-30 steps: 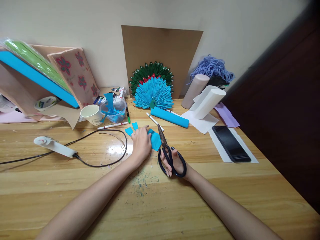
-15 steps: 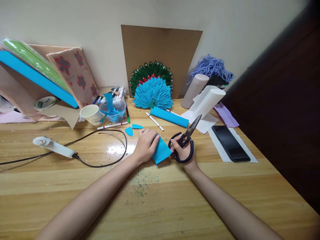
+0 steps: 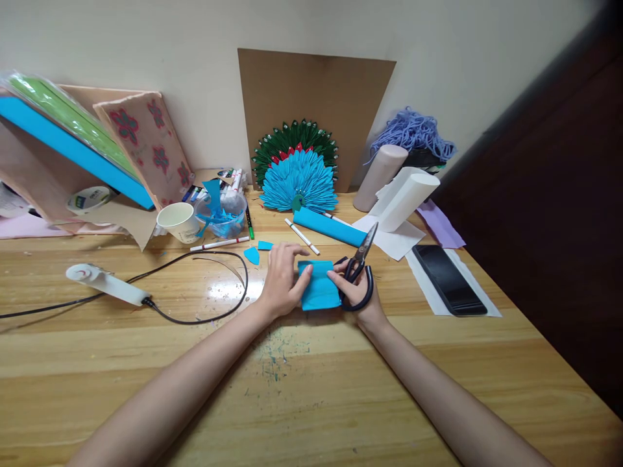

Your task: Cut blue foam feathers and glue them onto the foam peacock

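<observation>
A blue paper piece (image 3: 319,287) is stretched between my two hands above the wooden table. My left hand (image 3: 285,279) pinches its left side, thumb on the front face. At its right edge, my right hand (image 3: 360,292) grips the paper with the thumb and also holds black-handled scissors (image 3: 366,245), blades pointing up and away. Two small cut blue pieces, one a pointed shape (image 3: 252,255) and the other a small strip (image 3: 265,246), lie just beyond my left hand. A rolled blue paper (image 3: 328,227) lies behind my hands.
A blue and green paper fan figure (image 3: 298,178) leans on a brown board (image 3: 316,91). A paper cup (image 3: 178,222), a tub of blue scraps (image 3: 226,217) and a white glue gun (image 3: 107,285) with its cable are left. A phone (image 3: 450,279) lies right.
The blue paper has turned from a tilted position to nearly level and lies flatter between both hands. My right hand now grips its right side, and the scissors have shifted slightly left.
</observation>
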Action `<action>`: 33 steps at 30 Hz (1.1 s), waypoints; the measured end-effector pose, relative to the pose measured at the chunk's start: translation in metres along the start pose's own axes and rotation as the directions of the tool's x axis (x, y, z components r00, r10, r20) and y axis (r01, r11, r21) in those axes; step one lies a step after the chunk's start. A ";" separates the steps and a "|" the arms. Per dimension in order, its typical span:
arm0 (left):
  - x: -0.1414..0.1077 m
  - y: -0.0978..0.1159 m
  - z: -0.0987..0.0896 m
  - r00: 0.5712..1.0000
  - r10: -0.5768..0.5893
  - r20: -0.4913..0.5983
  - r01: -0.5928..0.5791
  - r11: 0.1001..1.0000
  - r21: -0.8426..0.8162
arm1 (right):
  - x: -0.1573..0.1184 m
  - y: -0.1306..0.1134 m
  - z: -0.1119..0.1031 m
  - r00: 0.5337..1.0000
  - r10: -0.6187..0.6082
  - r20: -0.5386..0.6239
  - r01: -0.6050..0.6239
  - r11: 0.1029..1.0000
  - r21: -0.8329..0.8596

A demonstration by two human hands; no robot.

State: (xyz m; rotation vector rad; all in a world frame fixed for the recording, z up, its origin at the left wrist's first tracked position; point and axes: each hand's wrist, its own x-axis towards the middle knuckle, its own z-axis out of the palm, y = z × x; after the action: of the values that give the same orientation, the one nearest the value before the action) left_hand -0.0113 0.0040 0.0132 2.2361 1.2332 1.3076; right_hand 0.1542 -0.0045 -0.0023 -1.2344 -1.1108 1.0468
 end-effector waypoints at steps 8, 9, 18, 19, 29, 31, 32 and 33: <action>-0.001 -0.001 0.009 0.972 -0.232 0.042 0.232 0.913 -0.335 | 0.002 0.008 0.001 0.980 0.127 -0.154 -0.079 0.955 0.287; -0.002 0.000 0.011 0.955 -0.278 0.101 0.294 0.865 -0.406 | 0.001 0.008 0.001 0.978 0.146 -0.150 -0.094 0.946 0.310; -0.002 -0.005 0.025 0.800 -0.472 0.370 0.574 0.425 -0.700 | -0.003 0.001 0.004 0.973 0.189 -0.133 -0.126 0.916 0.381; 0.000 -0.006 0.024 0.802 -0.488 0.344 0.556 0.402 -0.727 | -0.004 0.002 0.004 0.976 0.182 -0.119 -0.126 0.921 0.368; 0.004 -0.009 0.016 0.808 -0.573 0.138 0.453 0.454 -0.767 | -0.007 -0.001 0.005 0.991 0.136 -0.010 -0.125 0.932 0.339; 0.004 -0.005 0.016 0.801 -0.578 0.156 0.479 0.463 -0.746 | -0.007 -0.004 0.005 0.987 0.159 0.002 -0.149 0.918 0.367; 0.004 -0.002 0.016 0.797 -0.580 0.167 0.498 0.476 -0.725 | -0.008 -0.005 0.005 0.985 0.173 0.015 -0.166 0.910 0.380; 0.004 0.000 0.015 0.793 -0.582 0.179 0.519 0.492 -0.699 | -0.009 -0.006 0.006 0.982 0.188 0.031 -0.185 0.903 0.389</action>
State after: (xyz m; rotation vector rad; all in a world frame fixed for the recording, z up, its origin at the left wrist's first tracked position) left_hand 0.0021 0.0103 0.0072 1.0893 1.0507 1.2896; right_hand 0.1469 -0.0125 0.0035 -1.0315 -0.7371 1.3350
